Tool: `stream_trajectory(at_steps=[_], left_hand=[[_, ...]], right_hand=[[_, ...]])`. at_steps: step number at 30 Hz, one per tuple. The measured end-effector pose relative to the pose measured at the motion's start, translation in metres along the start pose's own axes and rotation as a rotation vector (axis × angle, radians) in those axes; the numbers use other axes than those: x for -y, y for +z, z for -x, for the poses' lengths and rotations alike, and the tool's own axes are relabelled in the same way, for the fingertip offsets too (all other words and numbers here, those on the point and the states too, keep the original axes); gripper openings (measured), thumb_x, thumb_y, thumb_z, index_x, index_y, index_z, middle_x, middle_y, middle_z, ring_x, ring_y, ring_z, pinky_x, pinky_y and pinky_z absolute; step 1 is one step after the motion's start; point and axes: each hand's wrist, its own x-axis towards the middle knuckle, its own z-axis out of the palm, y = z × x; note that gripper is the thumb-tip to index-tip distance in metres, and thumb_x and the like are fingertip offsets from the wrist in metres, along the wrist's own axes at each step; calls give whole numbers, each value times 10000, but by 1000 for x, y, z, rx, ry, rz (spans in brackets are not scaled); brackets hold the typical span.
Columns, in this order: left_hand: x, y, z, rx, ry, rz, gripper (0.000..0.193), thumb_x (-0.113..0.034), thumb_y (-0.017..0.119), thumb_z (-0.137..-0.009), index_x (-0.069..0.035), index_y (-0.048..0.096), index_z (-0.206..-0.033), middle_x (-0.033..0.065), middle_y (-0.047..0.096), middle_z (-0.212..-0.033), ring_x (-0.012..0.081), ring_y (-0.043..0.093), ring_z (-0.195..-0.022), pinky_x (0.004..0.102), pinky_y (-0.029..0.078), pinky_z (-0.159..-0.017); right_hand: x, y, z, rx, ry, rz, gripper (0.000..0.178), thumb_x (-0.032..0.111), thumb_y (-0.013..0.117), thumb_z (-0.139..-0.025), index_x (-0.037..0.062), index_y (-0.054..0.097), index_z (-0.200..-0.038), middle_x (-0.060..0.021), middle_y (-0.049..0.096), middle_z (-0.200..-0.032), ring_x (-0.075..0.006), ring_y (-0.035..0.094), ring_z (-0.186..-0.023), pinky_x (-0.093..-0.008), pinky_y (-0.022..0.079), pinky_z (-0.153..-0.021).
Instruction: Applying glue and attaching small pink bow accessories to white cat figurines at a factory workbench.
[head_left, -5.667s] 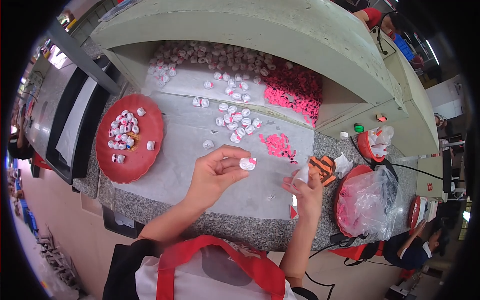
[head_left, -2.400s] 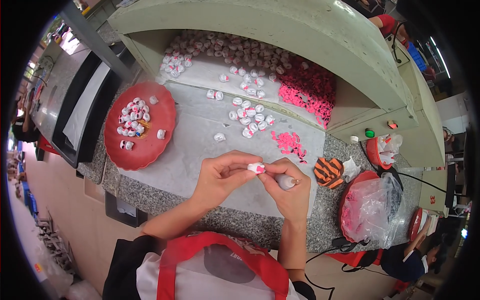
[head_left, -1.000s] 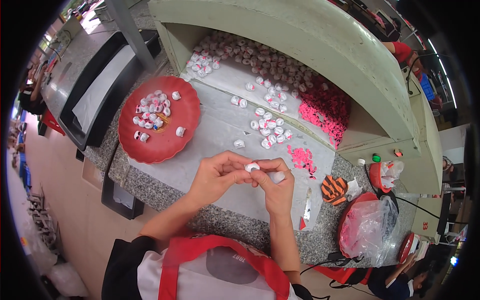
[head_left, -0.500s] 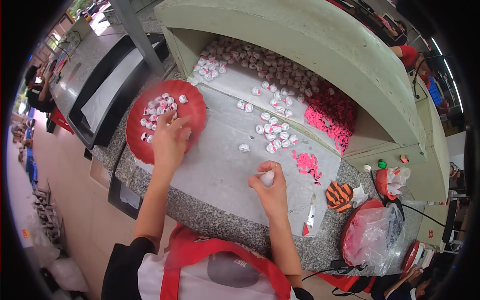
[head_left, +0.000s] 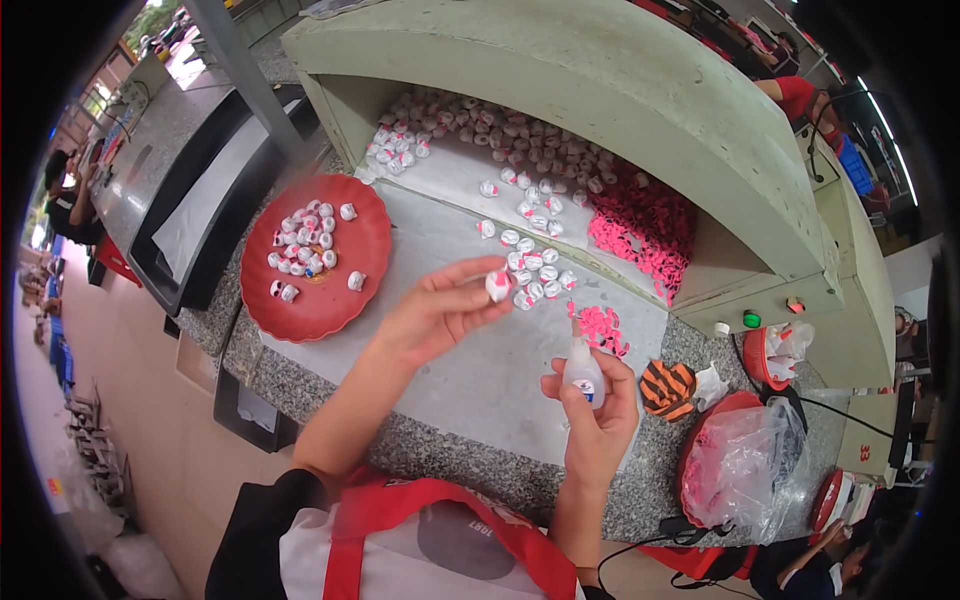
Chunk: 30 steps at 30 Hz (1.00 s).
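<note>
My speckled counter [head_left: 430,440] carried the pale green cabinet [head_left: 560,90] along its back edge, with the paper sheet [head_left: 450,370] spread out to the front edge. Inside the cabinet sat a big crowd of white pieces [head_left: 520,140] and, at its right end, a heap of pink bits [head_left: 650,235]. By the counter's left end, the red dish [head_left: 320,312] held a smaller batch of white pieces, some showing pink; I took those as done, and the far larger crowd as left, so I judged myself nowhere near finished.

My left hand [head_left: 430,315] had thumb and fingers pinched on one white piece [head_left: 497,288], just beside the loose cluster [head_left: 548,257] near the sheet's back edge; whether it touched the cluster I couldn't tell. My right hand [head_left: 600,425] had its fingers wrapped round the bottle [head_left: 580,375], nozzle pointing toward the back edge. Pink showed on my held piece, though how complete it was I couldn't tell. The smallest things, a scatter of pink flecks [head_left: 605,330], lay unused near the sheet's right edge.
</note>
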Motion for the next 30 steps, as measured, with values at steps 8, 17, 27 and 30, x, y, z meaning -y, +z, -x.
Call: stream_trajectory(at_steps=[8,17,27,30], left_hand=[[38,39,33,131,293,-415,246,-18,582,-784,4,491,-1011,166,537,-1059,258,582,-926,317,489,-782],[28,52,39,9,194,-354,396,-27,593,-775,11,478,-1152,124,555,-1069,201,602,-862,266,486,-747],[-21,-2,44,-117,113,-153,388,-68,511,-833,59,420,-1188,204,542,-1073,229,605,-881,254,502,-767],[-9,9,48,30,-48,28,366,-63,484,-847,64,420,-1185,224,520,-1100,242,597,-907,256,502,-776]], right_hand=[[25,2,36,-268,-455,393,369,239,601,-700,-27,494,-932,-91,499,-863,-147,494,-711,-267,417,-663],[24,3,38,-319,-415,367,385,279,624,-700,-16,489,-907,-72,474,-857,-152,472,-766,-264,391,-702],[5,-2,24,-300,-275,188,391,258,626,-697,-5,478,-945,-64,472,-892,-132,480,-734,-219,396,-606],[2,1,27,-285,-352,198,373,244,617,-701,-3,478,-943,-65,473,-881,-125,478,-707,-199,383,-553]])
